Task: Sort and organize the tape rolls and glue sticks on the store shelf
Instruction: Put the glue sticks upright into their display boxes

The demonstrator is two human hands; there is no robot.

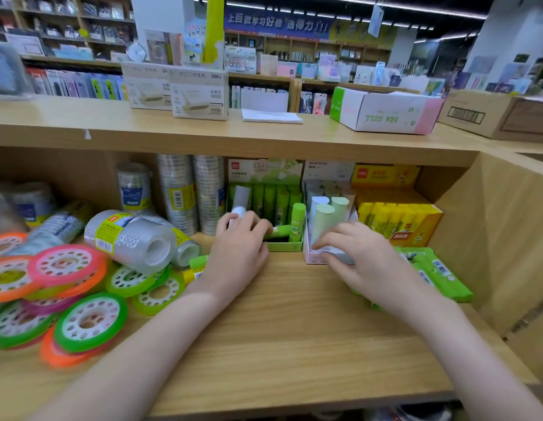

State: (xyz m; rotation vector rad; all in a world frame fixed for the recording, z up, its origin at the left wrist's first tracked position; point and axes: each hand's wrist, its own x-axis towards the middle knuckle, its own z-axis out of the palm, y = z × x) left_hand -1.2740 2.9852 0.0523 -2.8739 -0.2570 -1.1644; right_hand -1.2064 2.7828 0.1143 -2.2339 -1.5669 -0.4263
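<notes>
The left hand is curling its fingers around a white glue stick at the green display box. The right hand is gripping something grey at the near edge of the pink box; what it is cannot be told. Clear tape rolls and coloured tape reels are lying far left on the shelf.

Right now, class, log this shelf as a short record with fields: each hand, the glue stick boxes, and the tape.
left hand: left hand holds a white-capped glue stick at the green box
right hand: right hand at the front of the pink box; grip unclear
yellow box: yellow box, rightmost, full
loose packs: green glue packs lying right of the right hand
tape: coloured tape rolls heaped at left; clear tape packs behind
</notes>
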